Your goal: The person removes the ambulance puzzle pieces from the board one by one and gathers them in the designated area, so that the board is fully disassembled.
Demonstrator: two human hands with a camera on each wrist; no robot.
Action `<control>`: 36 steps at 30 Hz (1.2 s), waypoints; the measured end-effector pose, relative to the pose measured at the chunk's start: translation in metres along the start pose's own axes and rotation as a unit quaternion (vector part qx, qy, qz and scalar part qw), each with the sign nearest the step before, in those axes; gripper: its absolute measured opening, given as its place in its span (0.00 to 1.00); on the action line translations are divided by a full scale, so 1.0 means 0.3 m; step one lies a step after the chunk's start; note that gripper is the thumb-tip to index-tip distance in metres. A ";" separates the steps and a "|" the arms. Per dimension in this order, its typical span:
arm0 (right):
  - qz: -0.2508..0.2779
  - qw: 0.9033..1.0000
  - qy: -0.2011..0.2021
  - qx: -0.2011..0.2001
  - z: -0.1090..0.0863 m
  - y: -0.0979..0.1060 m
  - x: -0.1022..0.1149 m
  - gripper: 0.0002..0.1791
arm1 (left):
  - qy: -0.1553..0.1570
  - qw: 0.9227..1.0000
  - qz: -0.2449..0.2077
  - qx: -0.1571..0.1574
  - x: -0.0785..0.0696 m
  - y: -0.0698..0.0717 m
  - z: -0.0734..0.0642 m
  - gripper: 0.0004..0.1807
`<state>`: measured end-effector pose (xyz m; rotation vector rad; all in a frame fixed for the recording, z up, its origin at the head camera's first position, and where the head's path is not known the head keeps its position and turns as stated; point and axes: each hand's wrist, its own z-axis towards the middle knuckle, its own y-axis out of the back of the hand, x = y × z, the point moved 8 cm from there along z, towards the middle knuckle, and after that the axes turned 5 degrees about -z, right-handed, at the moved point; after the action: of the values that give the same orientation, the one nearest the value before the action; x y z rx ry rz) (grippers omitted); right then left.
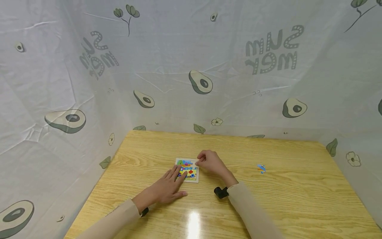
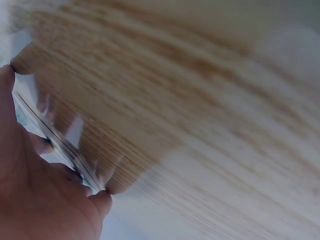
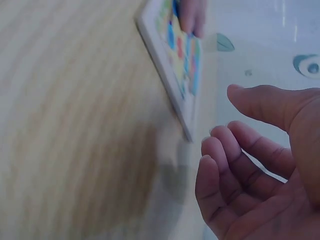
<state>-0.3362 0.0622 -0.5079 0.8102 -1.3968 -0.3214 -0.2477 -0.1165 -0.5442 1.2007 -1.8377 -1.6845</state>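
A small jigsaw puzzle (image 1: pixel 191 178) in a pale tray, with a bright picture including a red cross, lies flat on the table. My left hand (image 1: pixel 168 187) rests with extended fingers over its left part, the thumb spread aside on the near side. At the puzzle's upper right corner is my right hand (image 1: pixel 211 162). In the right wrist view, that right hand (image 3: pixel 250 165) has loosely bent fingers and a thumb apart from them, with nothing between. A pale patch shows at the puzzle's upper right. Off to the right lies a loose blue-and-orange jigsaw piece (image 1: pixel 261 168).
The wooden table (image 1: pixel 298 199) has light glare near its front. A pale curtain (image 1: pixel 179 49) printed with avocados surrounds its back and sides. A black wrist device (image 1: pixel 221 192) sits at the right cuff.
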 end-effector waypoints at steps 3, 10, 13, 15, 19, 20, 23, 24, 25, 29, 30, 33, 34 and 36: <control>-0.016 1.000 -0.002 0.003 0.002 -0.031 0.005 0.09 | -0.002 1.000 0.003 -0.001 -0.001 0.003 -0.001 0.45; -0.048 0.999 -0.006 -0.011 0.009 -0.068 0.008 0.09 | -0.004 1.000 0.015 -0.001 -0.002 0.004 -0.001 0.45; -0.060 0.998 -0.008 -0.014 0.014 -0.078 0.014 0.10 | -0.007 1.000 0.014 -0.001 -0.003 0.005 -0.002 0.44; -0.070 0.997 -0.010 -0.013 0.017 -0.085 0.020 0.11 | -0.008 1.000 0.015 -0.001 -0.003 0.007 -0.002 0.44; -0.086 0.996 -0.016 -0.012 0.022 -0.095 0.031 0.11 | -0.007 1.000 0.025 -0.001 -0.003 0.005 -0.001 0.45; -0.090 0.996 -0.017 -0.010 0.022 -0.097 0.033 0.12 | -0.008 1.000 0.026 -0.003 -0.004 0.005 0.001 0.45; -0.094 0.995 -0.019 -0.007 0.021 -0.103 0.036 0.12 | -0.007 0.999 0.032 -0.002 -0.008 0.002 0.001 0.46; -0.096 0.995 -0.018 -0.007 0.021 -0.105 0.037 0.12 | -0.007 0.999 0.033 -0.003 -0.009 0.002 0.000 0.46; -0.097 0.995 -0.017 -0.007 0.021 -0.107 0.037 0.12 | -0.007 0.999 0.033 -0.003 -0.011 0.002 0.000 0.46; -0.101 0.995 -0.012 -0.014 0.021 -0.106 0.038 0.12 | -0.009 0.999 0.041 -0.006 -0.014 0.001 -0.001 0.46; -0.103 0.995 -0.010 -0.016 0.021 -0.106 0.039 0.12 | -0.010 0.999 0.042 -0.008 -0.015 0.002 -0.001 0.46; -0.104 0.994 -0.004 -0.014 0.020 -0.107 0.041 0.11 | -0.013 0.999 0.045 -0.011 -0.016 0.004 -0.001 0.46; -0.105 0.994 -0.002 -0.013 0.019 -0.107 0.043 0.10 | -0.013 0.999 0.045 -0.012 -0.015 0.004 -0.002 0.46; -0.107 0.994 0.003 -0.011 0.019 -0.108 0.046 0.10 | -0.013 0.999 0.047 -0.011 -0.014 0.004 -0.001 0.46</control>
<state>-0.3307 0.0290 -0.5194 0.9439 -1.3011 -0.4991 -0.2454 -0.1134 -0.5419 1.0704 -1.8555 -1.6714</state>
